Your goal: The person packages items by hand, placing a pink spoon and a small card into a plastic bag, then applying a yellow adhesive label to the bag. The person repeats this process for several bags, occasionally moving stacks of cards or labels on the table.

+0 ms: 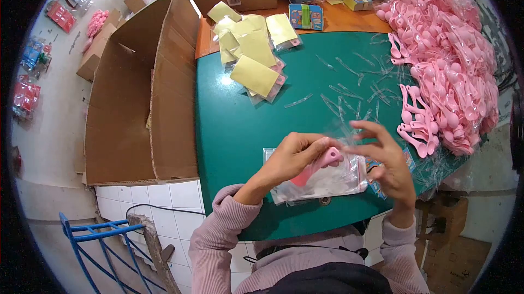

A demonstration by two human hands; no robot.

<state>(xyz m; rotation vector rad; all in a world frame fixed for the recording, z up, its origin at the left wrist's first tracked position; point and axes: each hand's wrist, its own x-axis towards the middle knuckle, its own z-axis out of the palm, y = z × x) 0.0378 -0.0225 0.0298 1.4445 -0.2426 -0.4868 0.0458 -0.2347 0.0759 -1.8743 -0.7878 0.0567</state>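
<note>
My left hand [297,155] is closed around a pink spoon [331,157], whose handle end with a hole sticks out past the thumb. Just right of it is my right hand [388,160], somewhat blurred, its fingers spread and the fingertips close to the handle end. A smear of clear plastic [343,128] shows above the fingertips. Under both hands lies a stack of clear plastic bags [344,182] on the green table [234,146]. Blue printed cards [375,169] are partly hidden behind my right hand.
A heap of pink spoons [442,70] covers the table's right side. Clear plastic strips [349,67] lie scattered beside it. Bagged spoons with yellow cards [254,74] are piled at the back left. A large cardboard box [177,92] stands against the left edge, near a blue metal frame [103,234].
</note>
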